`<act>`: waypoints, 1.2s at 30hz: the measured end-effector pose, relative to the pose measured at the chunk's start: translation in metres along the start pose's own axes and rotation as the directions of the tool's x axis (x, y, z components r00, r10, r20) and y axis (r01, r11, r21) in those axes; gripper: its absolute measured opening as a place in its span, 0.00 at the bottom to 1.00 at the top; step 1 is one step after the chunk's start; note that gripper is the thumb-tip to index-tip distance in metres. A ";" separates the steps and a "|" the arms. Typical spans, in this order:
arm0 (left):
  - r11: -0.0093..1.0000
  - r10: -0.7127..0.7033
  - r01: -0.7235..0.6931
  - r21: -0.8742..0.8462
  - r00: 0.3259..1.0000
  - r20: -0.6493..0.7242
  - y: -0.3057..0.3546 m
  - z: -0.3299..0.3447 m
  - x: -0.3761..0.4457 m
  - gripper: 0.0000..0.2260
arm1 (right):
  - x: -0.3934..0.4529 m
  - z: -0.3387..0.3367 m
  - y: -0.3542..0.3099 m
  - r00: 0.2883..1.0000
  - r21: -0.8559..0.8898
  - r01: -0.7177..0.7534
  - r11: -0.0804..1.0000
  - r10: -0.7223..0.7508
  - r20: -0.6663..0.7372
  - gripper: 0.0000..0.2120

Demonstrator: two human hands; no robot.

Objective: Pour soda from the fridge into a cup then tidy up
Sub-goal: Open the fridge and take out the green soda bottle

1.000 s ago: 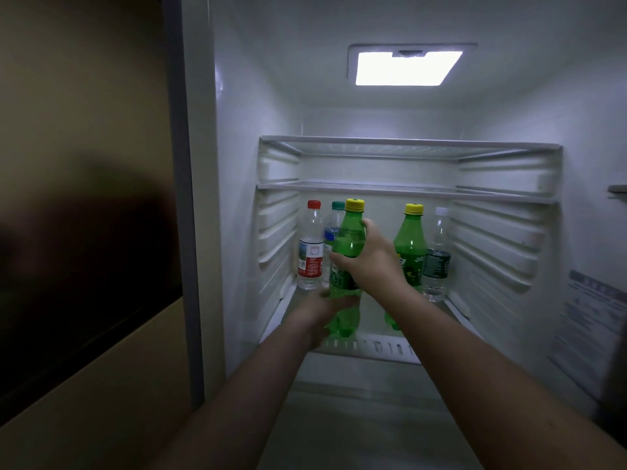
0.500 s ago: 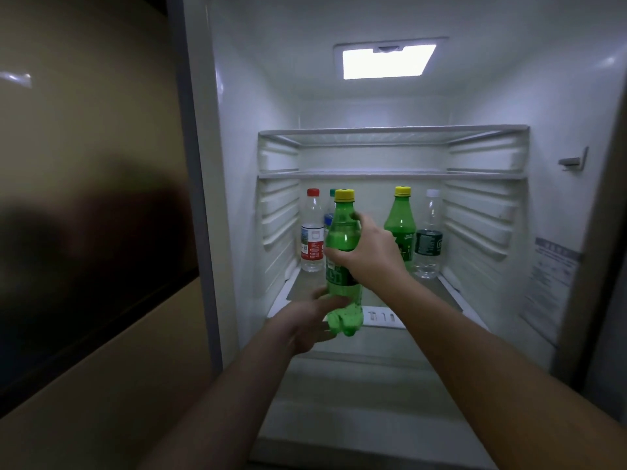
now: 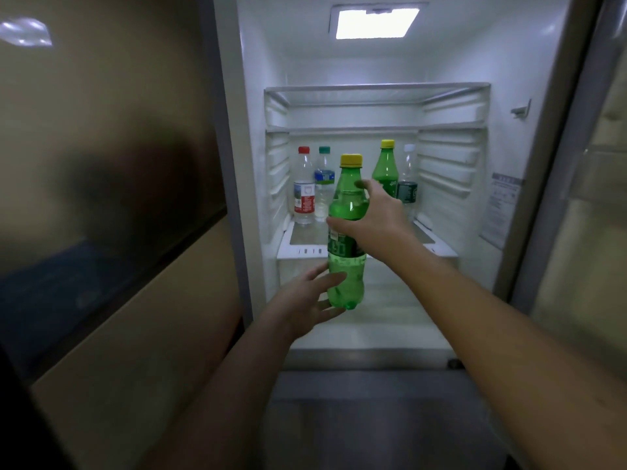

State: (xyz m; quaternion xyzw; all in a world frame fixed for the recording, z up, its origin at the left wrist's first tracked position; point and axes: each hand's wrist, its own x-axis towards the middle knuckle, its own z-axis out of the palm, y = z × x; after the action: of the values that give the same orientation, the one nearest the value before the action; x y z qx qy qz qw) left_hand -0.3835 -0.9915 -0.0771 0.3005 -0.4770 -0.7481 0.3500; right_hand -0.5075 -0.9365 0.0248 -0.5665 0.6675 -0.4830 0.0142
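Soda bottle (image 3: 346, 232) upright, clear of fridge (image 3: 451, 184) shelf: right hand (image 3: 373, 218) wrapped round label w/ left hand (image 3: 307, 300) half-open below, prob. steadying base.

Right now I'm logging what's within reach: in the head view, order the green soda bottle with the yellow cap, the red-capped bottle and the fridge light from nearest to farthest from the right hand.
1. Green soda bottle, in the right hand.
2. Red-capped bottle, back left on the shelf.
3. Fridge light, on the ceiling above.
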 end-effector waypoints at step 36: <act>0.997 -0.021 0.007 0.080 0.984 0.180 -0.139 0.133 -0.334 0.20 | -0.337 -0.195 -0.050 0.998 -0.034 -0.033 0.999 0.031 -0.053 0.33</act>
State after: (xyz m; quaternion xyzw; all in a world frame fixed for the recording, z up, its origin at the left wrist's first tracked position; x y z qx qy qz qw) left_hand -0.3286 -0.6119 -0.1187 0.2485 -0.5337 -0.7553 0.2879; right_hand -0.4599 -0.5488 -0.0166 -0.5431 0.6849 -0.4858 -0.0055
